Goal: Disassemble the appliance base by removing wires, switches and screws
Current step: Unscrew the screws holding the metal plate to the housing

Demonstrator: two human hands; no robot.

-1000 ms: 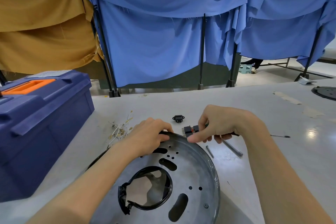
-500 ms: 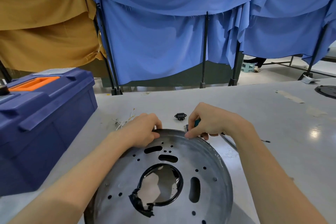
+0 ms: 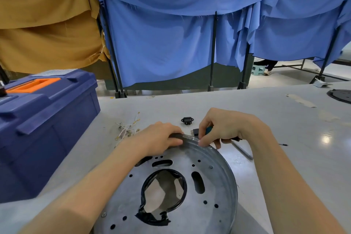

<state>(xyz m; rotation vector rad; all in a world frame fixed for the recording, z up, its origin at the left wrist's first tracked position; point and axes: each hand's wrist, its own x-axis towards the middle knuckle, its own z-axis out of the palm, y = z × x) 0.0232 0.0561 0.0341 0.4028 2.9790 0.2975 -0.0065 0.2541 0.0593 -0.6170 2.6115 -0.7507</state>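
Two hands meet at the far rim of the metal base (image 3: 212, 186), propped tilted on the table (image 3: 284, 129). Your left hand (image 3: 159, 138) curls over the rim; your right hand (image 3: 226, 129), clutching a screwdriver (image 3: 209, 129), pinches beside it. A slackened grip could let the base drop.

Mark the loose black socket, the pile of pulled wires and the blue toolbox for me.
black socket (image 3: 187, 121), head view, middle of its body.
pulled wires (image 3: 126, 129), head view, centre of the tangle.
blue toolbox (image 3: 47, 148), head view, its side wall facing the hands.
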